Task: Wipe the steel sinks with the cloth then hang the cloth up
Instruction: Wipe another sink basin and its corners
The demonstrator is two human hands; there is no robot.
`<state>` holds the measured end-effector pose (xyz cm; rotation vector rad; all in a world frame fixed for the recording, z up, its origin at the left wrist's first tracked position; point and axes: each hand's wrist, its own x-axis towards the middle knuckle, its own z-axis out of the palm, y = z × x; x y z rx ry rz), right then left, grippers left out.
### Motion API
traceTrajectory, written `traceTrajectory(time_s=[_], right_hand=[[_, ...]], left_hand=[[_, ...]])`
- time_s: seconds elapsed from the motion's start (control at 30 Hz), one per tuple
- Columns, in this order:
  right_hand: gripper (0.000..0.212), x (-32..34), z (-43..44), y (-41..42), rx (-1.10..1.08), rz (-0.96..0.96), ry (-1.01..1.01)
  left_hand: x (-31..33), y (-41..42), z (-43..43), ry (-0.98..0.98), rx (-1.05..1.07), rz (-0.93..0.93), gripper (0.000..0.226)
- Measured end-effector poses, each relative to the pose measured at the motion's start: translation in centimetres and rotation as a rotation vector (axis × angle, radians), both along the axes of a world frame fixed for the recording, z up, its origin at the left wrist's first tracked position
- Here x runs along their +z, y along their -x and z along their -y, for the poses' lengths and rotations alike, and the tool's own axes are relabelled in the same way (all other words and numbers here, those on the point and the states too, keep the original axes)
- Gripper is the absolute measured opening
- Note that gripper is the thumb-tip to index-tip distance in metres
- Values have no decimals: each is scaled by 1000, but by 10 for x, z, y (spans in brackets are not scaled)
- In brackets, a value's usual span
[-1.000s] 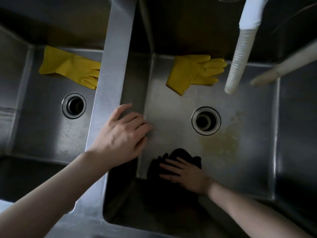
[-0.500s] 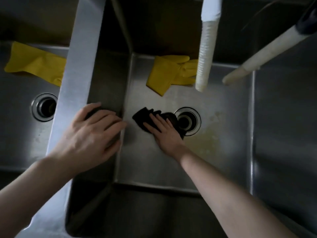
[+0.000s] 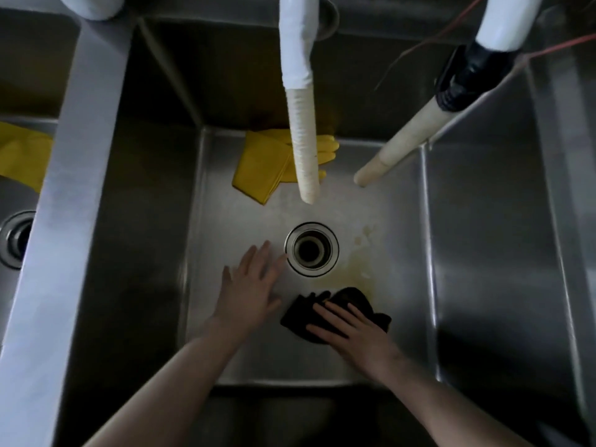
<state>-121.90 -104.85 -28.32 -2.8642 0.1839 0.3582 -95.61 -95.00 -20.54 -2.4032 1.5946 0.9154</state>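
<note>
A steel sink basin (image 3: 403,350) fills the middle of the view, with a round drain (image 3: 311,250) in its floor. A crumpled black cloth (image 3: 345,301) lies on the floor just below and right of the drain. My right hand (image 3: 351,333) presses flat on the cloth, fingers spread over it. My left hand (image 3: 251,285) rests flat and empty on the basin floor, fingertips beside the drain's left rim. A yellowish stain (image 3: 358,266) marks the steel right of the drain, above the cloth.
A yellow rubber glove (image 3: 261,169) lies at the basin's back. Two pale hoses (image 3: 306,150) (image 3: 396,150) hang down over the basin. A steel divider (image 3: 64,221) separates a second basin at left, holding another yellow glove (image 3: 22,156) and a drain (image 3: 14,238).
My left hand left the divider and came down onto the basin floor by the drain. My right hand slid the cloth from left of the drain to below and right of it.
</note>
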Motion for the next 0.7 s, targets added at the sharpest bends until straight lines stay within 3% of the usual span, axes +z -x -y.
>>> traceTrajectory(time_s=[0.07, 0.2, 0.3, 0.4, 0.57, 0.63, 0.7], right_hand=[[67, -1, 5, -4, -139, 13, -15], [57, 0, 32, -28, -654, 47, -63], [54, 3, 56, -46, -847, 32, -43], [56, 1, 46, -41, -828, 11, -11], [74, 5, -16, 17, -281, -3, -21], [69, 6, -10, 24, -312, -11, -48], [60, 4, 6, 19, -587, -31, -82]], left_hand=[[-23, 11, 5, -76, -2, 27, 87], [-49, 25, -2, -70, 48, 90, 103], [-52, 26, -3, -90, 28, 94, 102], [-50, 25, 1, -117, 27, 99, 100], [-50, 25, 0, -117, 31, 86, 98], [-49, 25, 2, -115, 37, 88, 99], [-49, 25, 3, -113, 40, 97, 100]])
